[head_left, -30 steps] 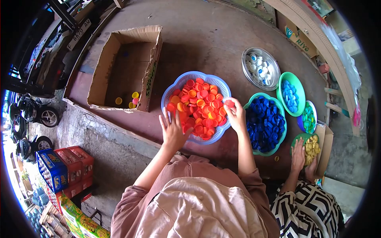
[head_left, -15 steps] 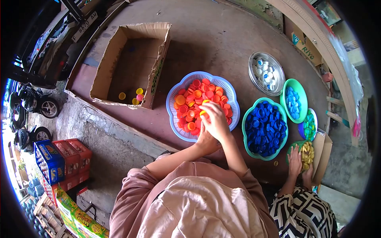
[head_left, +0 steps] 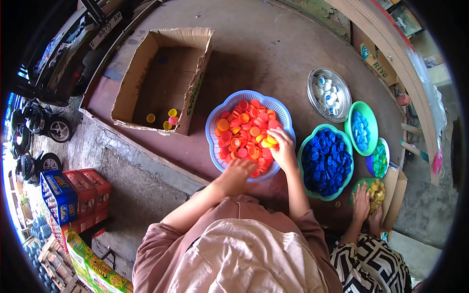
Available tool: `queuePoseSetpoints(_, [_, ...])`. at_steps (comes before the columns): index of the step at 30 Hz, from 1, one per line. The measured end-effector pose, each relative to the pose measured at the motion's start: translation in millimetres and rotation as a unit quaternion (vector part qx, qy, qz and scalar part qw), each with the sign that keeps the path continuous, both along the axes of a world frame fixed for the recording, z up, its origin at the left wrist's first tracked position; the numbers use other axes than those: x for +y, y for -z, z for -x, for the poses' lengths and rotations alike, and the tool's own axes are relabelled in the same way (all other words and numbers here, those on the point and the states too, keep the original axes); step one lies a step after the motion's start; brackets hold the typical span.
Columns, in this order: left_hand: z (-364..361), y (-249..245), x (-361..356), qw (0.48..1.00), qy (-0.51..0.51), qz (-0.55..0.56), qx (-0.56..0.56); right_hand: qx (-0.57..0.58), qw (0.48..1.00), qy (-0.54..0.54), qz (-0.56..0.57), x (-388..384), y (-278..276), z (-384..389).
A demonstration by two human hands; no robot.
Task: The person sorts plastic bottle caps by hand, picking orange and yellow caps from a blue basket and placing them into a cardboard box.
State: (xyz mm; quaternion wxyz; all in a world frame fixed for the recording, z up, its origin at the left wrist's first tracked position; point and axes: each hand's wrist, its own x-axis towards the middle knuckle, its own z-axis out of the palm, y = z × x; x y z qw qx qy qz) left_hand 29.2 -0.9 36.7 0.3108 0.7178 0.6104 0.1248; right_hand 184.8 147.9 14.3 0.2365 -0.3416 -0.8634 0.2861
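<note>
A lavender plastic basket (head_left: 212, 117) with a scalloped rim is heaped with red and orange bottle caps (head_left: 243, 141). Over its right side, my right hand (head_left: 283, 148) has its fingers closed around yellow bottle caps (head_left: 268, 141). My left hand (head_left: 237, 176) reaches across the near left rim, palm down, its fingers extended over the red caps; the fingertips are slightly blurred. In the cardboard box (head_left: 195, 93) up to the left lie two yellow caps (head_left: 151, 118) and a pink one (head_left: 173, 120).
Right of the basket stand a green basket of dark blue caps (head_left: 326, 161), a metal bowl of white caps (head_left: 328, 95), and bowls of light blue (head_left: 360, 128) and green caps (head_left: 379, 158). At lower right, a co-worker's hands (head_left: 361, 201) touch a container of yellowish caps (head_left: 376, 190).
My hands were together above the basket and are now apart. The left has moved left to the near rim, and the right has shifted right and lower, still with yellow caps.
</note>
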Motion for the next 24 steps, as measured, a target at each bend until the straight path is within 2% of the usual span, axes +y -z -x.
queuePoseSetpoints(2, [13, -1, 15, 0.993, -0.092, 0.007, 0.079, 0.052, 0.999, -0.001, 0.009, 0, 0, 0])
queuePoseSetpoints(4, [30, 16, 32, 0.969, -0.159, -0.091, 0.168, 0.069, 0.997, 0.008, 0.031, -3, -6, 2])
queuePoseSetpoints(6, [45, 34, 46, 0.959, -0.191, -0.134, 0.161, 0.077, 0.997, 0.014, 0.027, -8, -8, 2])
queuePoseSetpoints(9, [51, 41, 57, 0.960, -0.191, -0.133, 0.158, 0.088, 0.995, 0.034, 0.039, -11, -9, 1])
queuePoseSetpoints(12, [51, 44, 63, 0.961, -0.190, -0.136, 0.149, 0.099, 0.994, 0.037, -0.001, -11, -6, 0])
queuePoseSetpoints(17, [49, 50, 67, 0.956, -0.205, -0.138, 0.158, 0.072, 0.996, 0.060, -0.012, -13, -1, 1])
queuePoseSetpoints(23, [50, 56, 63, 0.955, -0.220, -0.171, 0.105, 0.043, 0.994, 0.087, -0.048, -18, 10, 2])
queuePoseSetpoints(24, [50, 53, 62, 0.960, -0.221, -0.160, 0.065, 0.040, 0.994, 0.087, -0.048, -18, 10, 2])
